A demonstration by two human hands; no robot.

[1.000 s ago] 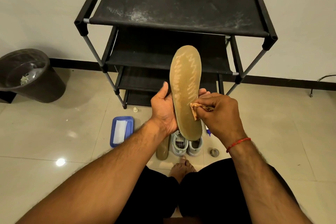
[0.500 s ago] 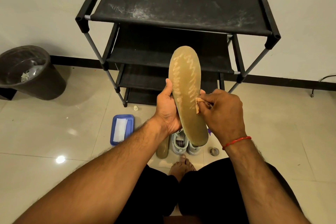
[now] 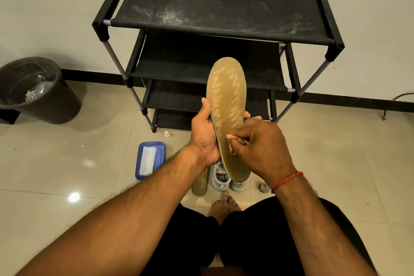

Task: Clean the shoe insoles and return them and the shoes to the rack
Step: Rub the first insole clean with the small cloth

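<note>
Person seated, both forearms stretched forward, hands meeting at mid-view.

Left hand (image 3: 205,136): palm turned up and inward, thumb laid along the left edge of the insole (image 3: 226,105), fingers wrapped behind it, their tips showing at its right edge. Firm grip at mid-length.

Insole: tan, held near upright with the toe end up and leaning slightly left, patterned face toward the person. It is in the air in front of the lower shelves of the black rack (image 3: 219,6), not touching it.

Right hand (image 3: 264,148): knuckles up, fingers curled, pinching a small crumpled cloth (image 3: 234,142) pressed against the insole's lower half. A red thread (image 3: 287,180) circles this wrist. The two hands are close together, joined by the insole.

On the floor (image 3: 336,163) below: a pair of pale shoes (image 3: 220,177) side by side, a second insole (image 3: 199,184) lying just left of them, a blue tray (image 3: 150,159) farther left. A dark bin (image 3: 42,96) stands by the wall, well apart.
</note>
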